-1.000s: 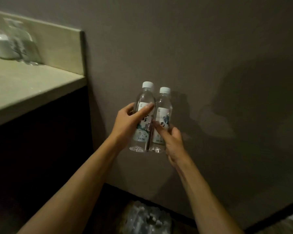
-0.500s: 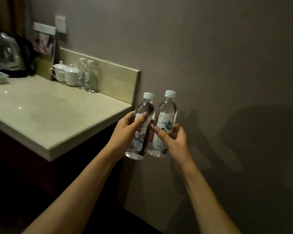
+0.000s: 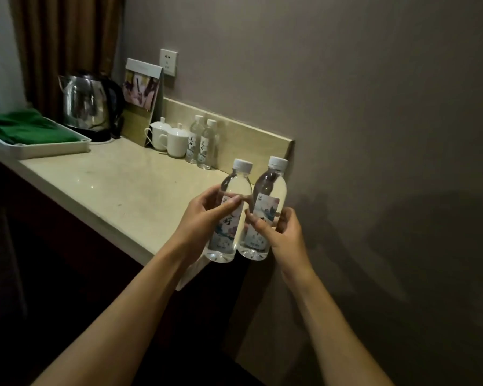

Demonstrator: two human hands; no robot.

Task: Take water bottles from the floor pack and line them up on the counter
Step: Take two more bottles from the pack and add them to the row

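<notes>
I hold two clear water bottles with white caps upright and side by side, in the air at the near right corner of the beige counter (image 3: 117,190). My left hand (image 3: 204,221) grips the left bottle (image 3: 232,207) around its label. My right hand (image 3: 283,235) grips the right bottle (image 3: 268,204) from the right side. Two more water bottles (image 3: 202,143) stand together at the back of the counter against the backsplash. The floor pack is out of view.
Two white lidded cups (image 3: 169,137) stand left of the standing bottles. Behind them are a card stand (image 3: 140,98), a steel kettle (image 3: 87,101) and a white tray with green cloth (image 3: 34,137). A grey wall runs along the right; a socket (image 3: 168,62) is above.
Both hands carried the two bottles up and left from in front of the wall to the counter's corner. The view swung left; the floor pack dropped out of sight.
</notes>
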